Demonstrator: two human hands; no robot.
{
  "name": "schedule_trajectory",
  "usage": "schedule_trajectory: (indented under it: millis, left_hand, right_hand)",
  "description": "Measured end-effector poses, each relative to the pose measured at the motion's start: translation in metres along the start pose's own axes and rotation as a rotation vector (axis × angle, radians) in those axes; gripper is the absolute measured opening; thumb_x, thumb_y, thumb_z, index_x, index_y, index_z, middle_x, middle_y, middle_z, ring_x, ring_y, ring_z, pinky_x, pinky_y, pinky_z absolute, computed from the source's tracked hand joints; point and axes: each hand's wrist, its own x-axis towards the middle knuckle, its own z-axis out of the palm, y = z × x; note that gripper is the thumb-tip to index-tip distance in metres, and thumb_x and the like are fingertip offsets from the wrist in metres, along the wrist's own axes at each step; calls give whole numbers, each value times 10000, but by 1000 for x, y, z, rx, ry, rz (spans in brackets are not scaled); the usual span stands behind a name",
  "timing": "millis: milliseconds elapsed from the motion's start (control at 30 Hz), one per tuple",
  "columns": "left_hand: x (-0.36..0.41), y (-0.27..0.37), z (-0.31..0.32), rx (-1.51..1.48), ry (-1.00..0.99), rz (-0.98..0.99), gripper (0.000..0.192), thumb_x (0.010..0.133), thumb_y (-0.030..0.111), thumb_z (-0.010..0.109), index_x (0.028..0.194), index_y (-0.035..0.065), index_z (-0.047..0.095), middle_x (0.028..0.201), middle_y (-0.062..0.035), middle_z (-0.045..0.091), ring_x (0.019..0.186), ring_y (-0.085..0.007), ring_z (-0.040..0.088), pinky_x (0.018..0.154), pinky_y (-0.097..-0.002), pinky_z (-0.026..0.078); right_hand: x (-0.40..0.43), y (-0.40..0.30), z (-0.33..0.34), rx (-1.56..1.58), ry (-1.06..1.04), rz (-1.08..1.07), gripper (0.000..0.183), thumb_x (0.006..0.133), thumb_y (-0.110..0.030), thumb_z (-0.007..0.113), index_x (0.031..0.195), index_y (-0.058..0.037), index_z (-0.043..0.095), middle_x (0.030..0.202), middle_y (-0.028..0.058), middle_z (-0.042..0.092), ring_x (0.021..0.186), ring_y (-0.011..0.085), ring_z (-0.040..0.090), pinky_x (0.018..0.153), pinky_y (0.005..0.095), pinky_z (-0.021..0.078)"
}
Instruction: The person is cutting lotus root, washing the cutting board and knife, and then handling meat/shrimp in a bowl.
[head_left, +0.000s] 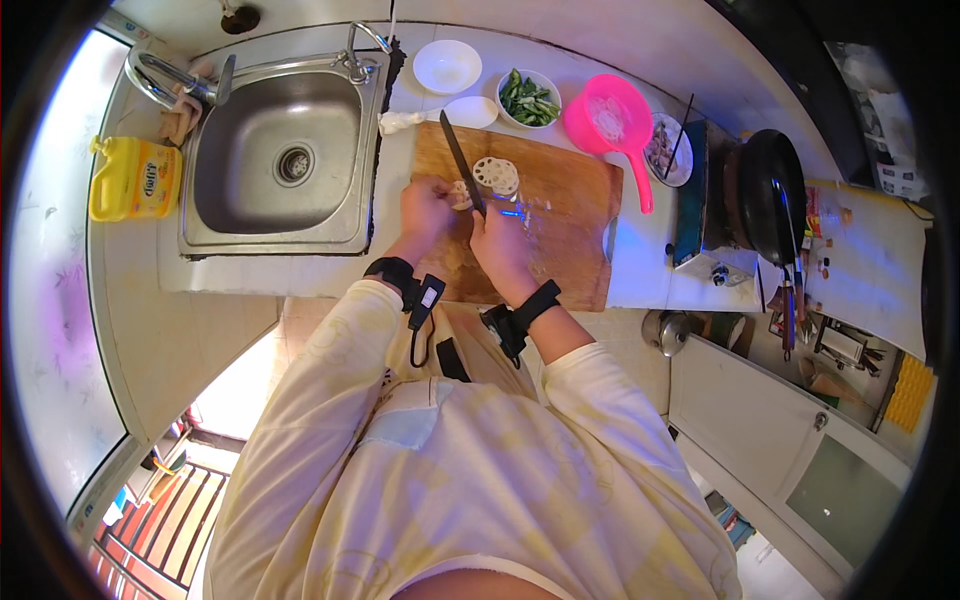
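My right hand (501, 244) grips the handle of a kitchen knife (459, 154). Its dark blade points away from me, angled to the left, over a wooden cutting board (559, 255). On the blade's left side, my left hand (426, 206) holds a piece of lotus root (460, 196) by its fingers; the hand is slightly blurred. To the right of the blade lie overlapping lotus root slices (495, 175), their holes showing. Small pale scraps (526, 214) are scattered on the wet board near my right hand.
Behind the board stand a white bowl (448, 67), a bowl of cut green peppers (529, 99), a pink scoop (641, 161) with pale contents and a plate of meat (666, 150) with chopsticks. A steel sink (274, 240) is left; a gas stove (712, 247) with a wok (772, 195) is right.
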Motion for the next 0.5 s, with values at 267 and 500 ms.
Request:
schedule_trajectory:
  millis: [267,500]
  left_hand:
    - [0,1,2,-69,-22,-32,201,677,44,805,829,-3,682,791,-141,695,717,-220,677,677,-315,529]
    - [1,-2,2,-23,-6,14,169,727,52,793,843,-5,684,776,-90,702,696,-135,659,663,-272,522]
  right_hand:
    - [-5,-1,-2,-13,-45,34,219,935,-210,507,1033,-32,589,763,234,648,746,410,644,642,512,513]
    - [-6,3,2,5,-52,72,244,936,-210,506,1076,-28,586,810,234,660,789,410,648,663,511,522]
